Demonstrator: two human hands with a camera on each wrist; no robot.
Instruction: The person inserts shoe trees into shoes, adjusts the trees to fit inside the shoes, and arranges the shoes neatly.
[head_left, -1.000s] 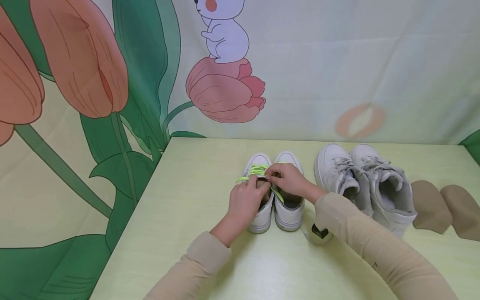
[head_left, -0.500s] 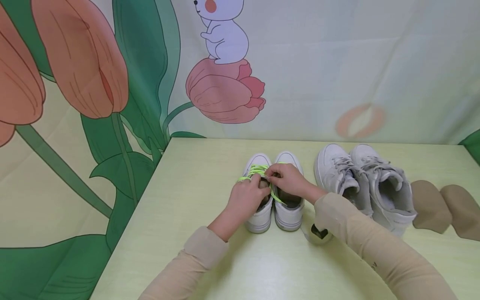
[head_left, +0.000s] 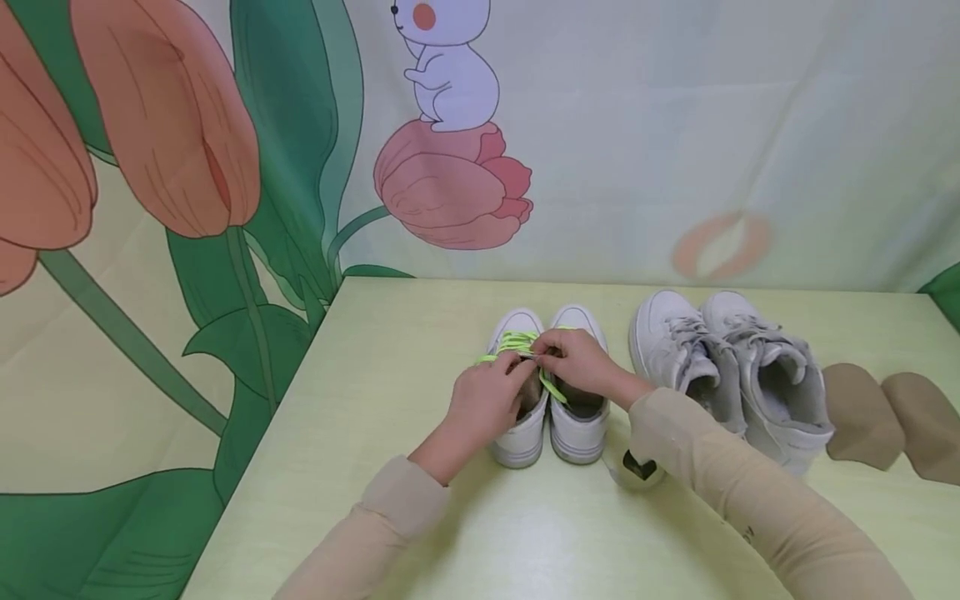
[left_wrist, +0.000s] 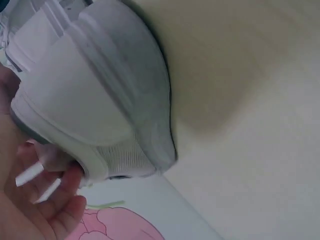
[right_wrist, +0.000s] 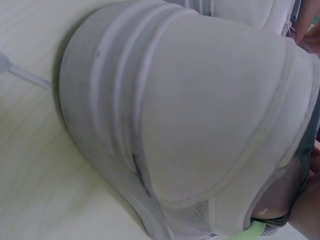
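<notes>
A pair of white sneakers stands side by side, the left sneaker and the right sneaker, toes pointing away. Neon-green shoelaces cross the left one's front. At the top of that lacing, my left hand has thumb and forefinger pinched together. My right hand reaches over the right sneaker and pinches at the same spot, fingertips close to the left's. A green lace end hangs below the right hand. The exact bit of lace between the fingertips is too small to see clearly.
To the right stands a second, larger pair of whitish sneakers. Two flat brown pieces lie beyond them. Partly under the right sleeve is a pale round item with a black patch. A printed curtain hangs behind the table.
My left hand has shifted slightly down and left, its fingertips staying at the lacing. The right hand holds its place. Both pairs of sneakers stay put.
</notes>
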